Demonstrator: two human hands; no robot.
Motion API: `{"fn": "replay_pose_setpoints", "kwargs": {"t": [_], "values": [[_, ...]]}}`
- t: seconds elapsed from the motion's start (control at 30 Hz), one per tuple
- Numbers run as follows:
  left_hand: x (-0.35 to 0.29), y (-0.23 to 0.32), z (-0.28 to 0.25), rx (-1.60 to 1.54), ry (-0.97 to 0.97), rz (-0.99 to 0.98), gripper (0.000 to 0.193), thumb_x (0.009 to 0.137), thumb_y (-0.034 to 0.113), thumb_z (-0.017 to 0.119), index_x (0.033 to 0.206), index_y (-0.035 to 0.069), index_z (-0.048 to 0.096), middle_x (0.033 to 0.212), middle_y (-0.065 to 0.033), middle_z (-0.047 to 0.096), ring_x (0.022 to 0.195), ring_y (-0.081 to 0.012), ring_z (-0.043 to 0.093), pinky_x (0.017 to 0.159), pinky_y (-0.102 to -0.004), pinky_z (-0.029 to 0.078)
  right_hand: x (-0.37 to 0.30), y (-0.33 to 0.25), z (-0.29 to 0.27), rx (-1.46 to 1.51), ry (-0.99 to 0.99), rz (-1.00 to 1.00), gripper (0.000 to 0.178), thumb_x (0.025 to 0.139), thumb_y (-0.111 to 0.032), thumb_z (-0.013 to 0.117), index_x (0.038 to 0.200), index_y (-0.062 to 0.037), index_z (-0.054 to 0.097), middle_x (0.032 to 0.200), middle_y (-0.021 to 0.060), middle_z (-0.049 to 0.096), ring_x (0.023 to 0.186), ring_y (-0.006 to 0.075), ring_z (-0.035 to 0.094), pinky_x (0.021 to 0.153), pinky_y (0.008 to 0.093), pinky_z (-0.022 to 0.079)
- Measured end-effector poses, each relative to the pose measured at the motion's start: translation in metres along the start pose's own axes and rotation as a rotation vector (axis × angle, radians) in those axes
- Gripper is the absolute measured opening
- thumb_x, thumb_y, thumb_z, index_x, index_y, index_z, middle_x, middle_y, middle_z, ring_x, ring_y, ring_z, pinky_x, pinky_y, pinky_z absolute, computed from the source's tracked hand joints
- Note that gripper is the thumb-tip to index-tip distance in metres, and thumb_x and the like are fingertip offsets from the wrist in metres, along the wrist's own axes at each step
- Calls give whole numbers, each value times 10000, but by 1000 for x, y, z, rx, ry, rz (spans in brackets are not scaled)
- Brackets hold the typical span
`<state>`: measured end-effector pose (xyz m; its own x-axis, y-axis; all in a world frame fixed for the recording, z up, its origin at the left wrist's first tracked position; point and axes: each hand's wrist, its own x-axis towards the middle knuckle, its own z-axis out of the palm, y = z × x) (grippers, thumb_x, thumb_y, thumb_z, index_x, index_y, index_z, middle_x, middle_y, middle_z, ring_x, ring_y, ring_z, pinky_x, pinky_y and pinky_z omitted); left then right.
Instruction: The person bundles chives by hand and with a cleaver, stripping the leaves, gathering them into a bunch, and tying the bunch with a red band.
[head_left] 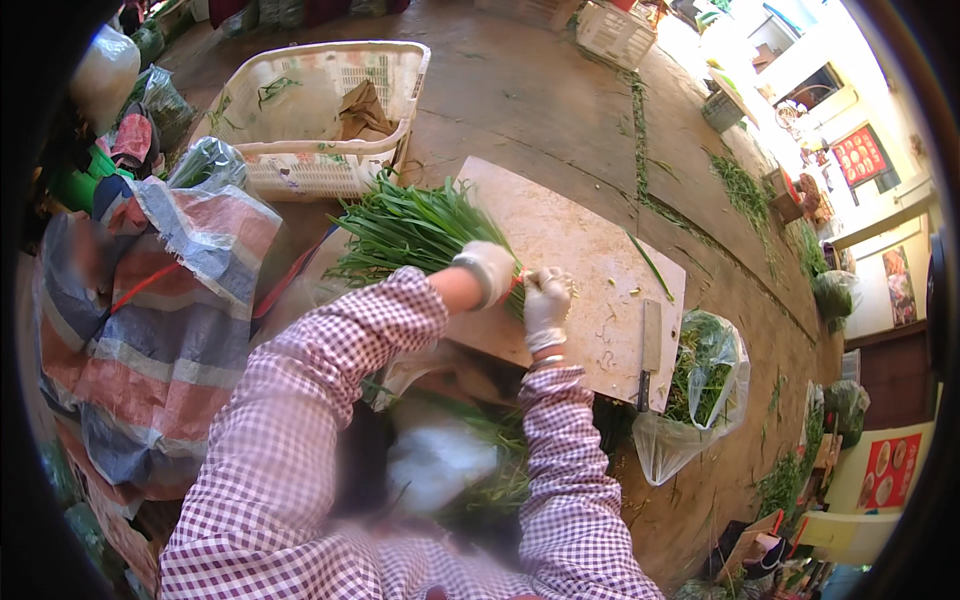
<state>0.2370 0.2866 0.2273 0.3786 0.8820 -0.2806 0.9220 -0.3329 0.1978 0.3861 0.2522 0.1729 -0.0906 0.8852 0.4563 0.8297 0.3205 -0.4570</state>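
Note:
A thick bundle of long, flat green leaves, like garlic chives (415,228), lies across the left part of a pale board (575,240). My left hand (487,270), in a whitish glove, is closed around the bundle near its stem end. A thin red tie (517,281) shows at the stems between my hands. Just right of it, my right hand (548,303), also gloved, is closed with its fingertips at the tie. The stem tips are partly hidden by my hands. A cleaver (651,345) with a black handle lies along the board's right side.
Beside the board's right edge stands a clear plastic bag (705,390) of green trimmings. A large cream plastic crate (320,165) is beyond the board to the left. Striped woven sheeting (165,340) fills the near left. One loose leaf (650,265) and small scraps lie on the board.

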Motion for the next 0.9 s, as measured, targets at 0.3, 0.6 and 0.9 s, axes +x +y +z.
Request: {"fn": "replay_pose_setpoints", "kwargs": {"t": [0.3, 0.6, 0.9], "values": [[36, 6, 36, -161, 142, 48, 129, 873, 199, 659, 868, 83, 715, 803, -120, 729, 742, -284, 715, 654, -419, 565, -49, -11, 8, -185, -152, -230, 90, 854, -182, 651, 906, -109, 639, 880, 112, 617, 840, 318, 585, 725, 462, 463], [-86, 24, 38, -596, 150, -156, 258, 894, 308, 654, 989, 76, 597, 862, -179, 687, 829, -366, 670, 725, -453, 518, 9, 54, -19, -336, -551, -199, 933, 611, -432, 873, 1375, -59, 491, 1331, 218, 565, 1246, 355, 539, 1046, 473, 409], [-97, 24, 76, -2402, 110, -465, 934, 709, 681, 772, 1327, 25, 531, 1331, -237, 581, 1230, -401, 548, 1096, -579, 383, -36, -79, -98, -226, -514, 40, 491, 703, -450, 809, 958, -54, 672, 848, 158, 695, 799, 324, 697, 717, 433, 550]]}}
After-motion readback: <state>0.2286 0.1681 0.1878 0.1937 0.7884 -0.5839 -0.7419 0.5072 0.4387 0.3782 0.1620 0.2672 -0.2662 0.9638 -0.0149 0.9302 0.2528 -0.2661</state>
